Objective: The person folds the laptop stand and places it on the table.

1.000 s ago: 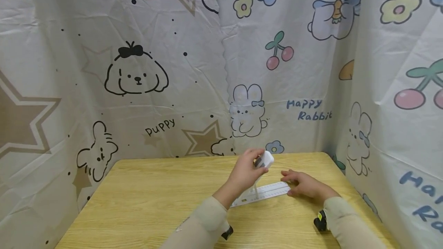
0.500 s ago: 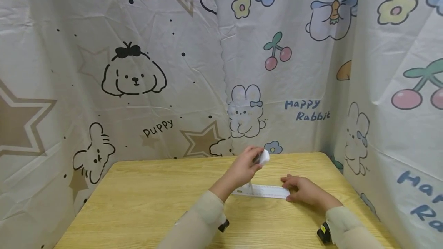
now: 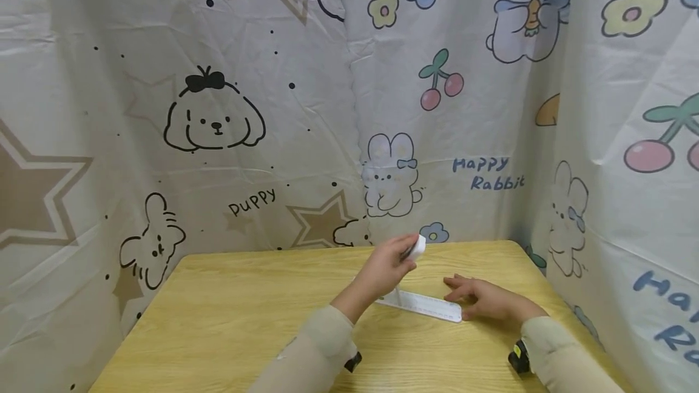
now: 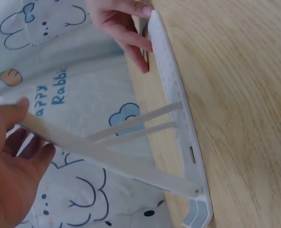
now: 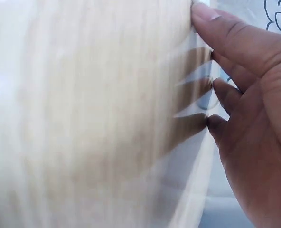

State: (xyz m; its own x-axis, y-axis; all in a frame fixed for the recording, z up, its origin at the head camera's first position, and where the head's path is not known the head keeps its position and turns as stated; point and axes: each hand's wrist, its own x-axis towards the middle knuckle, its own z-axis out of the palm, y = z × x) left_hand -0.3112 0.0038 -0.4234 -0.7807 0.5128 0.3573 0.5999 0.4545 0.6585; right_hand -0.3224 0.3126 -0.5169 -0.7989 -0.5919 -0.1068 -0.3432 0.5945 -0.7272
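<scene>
A white folding stand [image 3: 428, 305] stands on the table, its long flat base down and its hinged arm [image 4: 131, 168] raised at a slant. Two thin struts [image 4: 135, 123] link arm and base. My left hand [image 3: 382, 265] pinches the raised arm's upper end between thumb and fingers. By the base's right end is my right hand [image 3: 488, 299], fingers spread; the thumb is at the corner, while the other fingertips lie beyond the far edge. In the right wrist view, fingertips of the right hand [image 5: 254, 104] reach the tabletop. My left forearm covers part of the base's left end.
The light wooden table [image 3: 246, 302] ends at a back edge against a hanging printed curtain [image 3: 306, 108], which also closes in both sides. A black wrist device [image 3: 519, 356] sits at the right cuff, another [image 3: 353, 361] at the left.
The base has swung round, its right end coming nearer to me. My left hand has shifted slightly left with the arm in its grip. My right fingers have moved off the base's far edge.
</scene>
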